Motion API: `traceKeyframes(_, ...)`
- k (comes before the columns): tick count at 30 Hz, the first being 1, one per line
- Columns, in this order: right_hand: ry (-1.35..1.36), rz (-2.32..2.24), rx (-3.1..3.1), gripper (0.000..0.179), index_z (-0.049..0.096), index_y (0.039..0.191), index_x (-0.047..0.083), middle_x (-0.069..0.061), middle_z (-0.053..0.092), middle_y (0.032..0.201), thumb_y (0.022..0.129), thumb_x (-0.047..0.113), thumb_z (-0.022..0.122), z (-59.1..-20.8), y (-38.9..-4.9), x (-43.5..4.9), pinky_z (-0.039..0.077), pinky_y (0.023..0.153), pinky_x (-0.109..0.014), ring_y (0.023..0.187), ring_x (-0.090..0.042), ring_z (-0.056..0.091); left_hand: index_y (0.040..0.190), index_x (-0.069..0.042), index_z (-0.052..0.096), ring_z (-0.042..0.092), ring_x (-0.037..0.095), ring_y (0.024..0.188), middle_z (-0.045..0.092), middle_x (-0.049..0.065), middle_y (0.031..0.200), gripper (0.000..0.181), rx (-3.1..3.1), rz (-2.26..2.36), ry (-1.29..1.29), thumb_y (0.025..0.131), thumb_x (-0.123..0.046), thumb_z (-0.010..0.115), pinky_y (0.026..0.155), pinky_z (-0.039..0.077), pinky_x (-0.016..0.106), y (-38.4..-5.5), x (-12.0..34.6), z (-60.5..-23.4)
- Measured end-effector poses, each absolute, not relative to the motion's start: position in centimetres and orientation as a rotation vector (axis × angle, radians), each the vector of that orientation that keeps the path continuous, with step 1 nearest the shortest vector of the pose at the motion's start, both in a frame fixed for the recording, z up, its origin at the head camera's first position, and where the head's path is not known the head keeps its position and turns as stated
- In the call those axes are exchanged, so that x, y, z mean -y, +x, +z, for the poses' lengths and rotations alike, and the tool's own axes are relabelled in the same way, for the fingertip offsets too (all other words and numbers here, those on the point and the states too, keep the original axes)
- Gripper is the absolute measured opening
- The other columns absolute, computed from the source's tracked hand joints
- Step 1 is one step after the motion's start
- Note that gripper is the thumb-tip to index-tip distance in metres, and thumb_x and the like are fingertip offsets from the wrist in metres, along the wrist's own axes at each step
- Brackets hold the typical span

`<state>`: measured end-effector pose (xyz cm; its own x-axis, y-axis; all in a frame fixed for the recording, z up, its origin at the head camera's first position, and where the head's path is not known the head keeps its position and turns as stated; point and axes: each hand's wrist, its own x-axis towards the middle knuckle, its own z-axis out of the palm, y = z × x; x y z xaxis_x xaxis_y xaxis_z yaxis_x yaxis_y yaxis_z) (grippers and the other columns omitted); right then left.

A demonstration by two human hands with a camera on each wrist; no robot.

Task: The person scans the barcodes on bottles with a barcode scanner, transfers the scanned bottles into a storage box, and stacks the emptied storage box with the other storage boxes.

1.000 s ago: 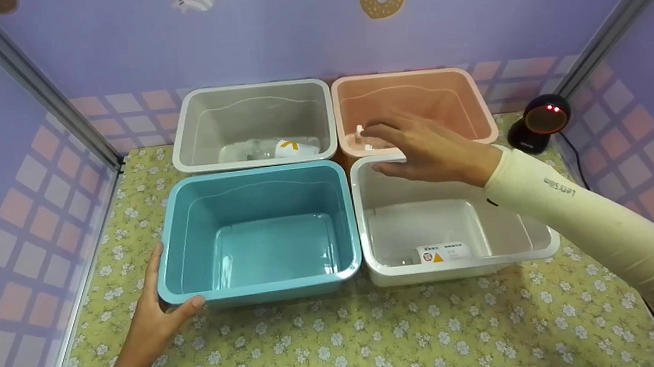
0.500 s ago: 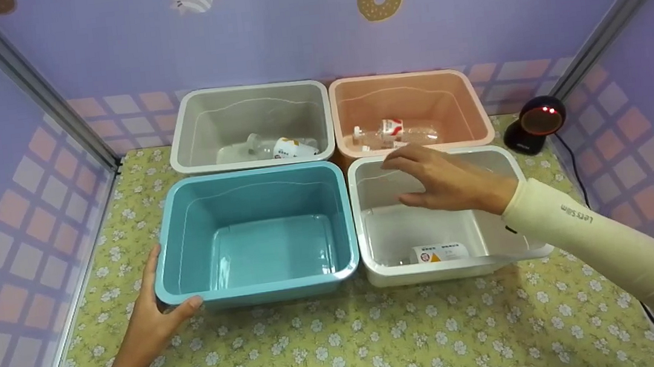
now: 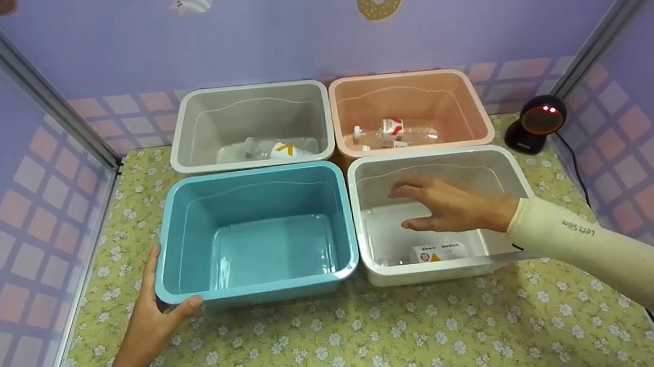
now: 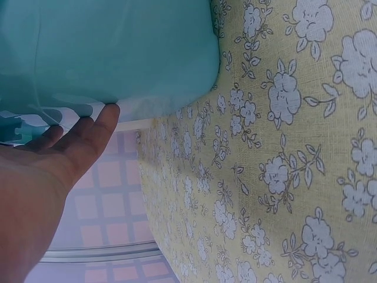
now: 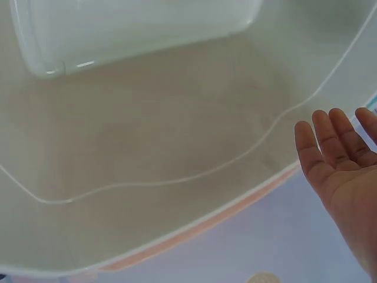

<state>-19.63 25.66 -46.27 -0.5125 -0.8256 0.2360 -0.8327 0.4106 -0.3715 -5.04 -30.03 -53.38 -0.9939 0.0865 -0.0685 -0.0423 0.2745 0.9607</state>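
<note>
My left hand lies against the front left corner of the blue bin, its thumb on the front rim. In the left wrist view, fairly straight fingers touch the bin's outer side. Over the white bin, my right hand hovers with spread, loosely bent fingers and nothing in them. A clear bottle with a white label lies inside that bin by the front wall. The right wrist view shows the palm and fingers above the bin's pale inner wall.
Behind stand a grey bin holding a white-labelled clear bottle and a pink bin holding clear bottles. At right stands a black scanner with red lights and a cable. Purple walls enclose the flowered cloth.
My right hand has drawn back from over the pink bin to over the white bin, uncovering the bottles. The bottle in the grey bin has rolled. My left hand keeps its place.
</note>
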Motion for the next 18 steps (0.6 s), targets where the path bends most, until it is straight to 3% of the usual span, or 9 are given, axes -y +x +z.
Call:
traceKeyframes(11, 1.568, 0.658, 2.809, 0.051, 0.067, 0.138, -0.003, -0.021, 0.066, 0.139, 0.098, 0.022, 0.085, -47.8, -18.9, -25.7, 0.057, 0.106, -0.056, 0.125, -0.04, 0.068, 0.176, -0.046, -0.003, 0.043, 0.053, 0.15, 0.021, 0.031, 0.176, 0.114, -2.426, 1.823, 0.034, 0.101, -0.016, 0.077, 0.1, 0.053, 0.017, -5.1, 30.0, -53.5)
traceKeyframes(18, 1.589, 0.68, 2.875, 0.048, 0.068, 0.138, -0.001, -0.018, 0.068, 0.138, 0.099, 0.024, 0.084, -48.0, -19.1, -25.6, 0.057, 0.107, -0.055, 0.125, -0.038, 0.069, 0.176, -0.046, -0.003, 0.039, 0.055, 0.153, 0.018, 0.029, 0.177, 0.113, -2.432, 1.812, 0.035, 0.101, -0.018, 0.077, 0.1, 0.053, 0.018, -5.0, 30.1, -53.3)
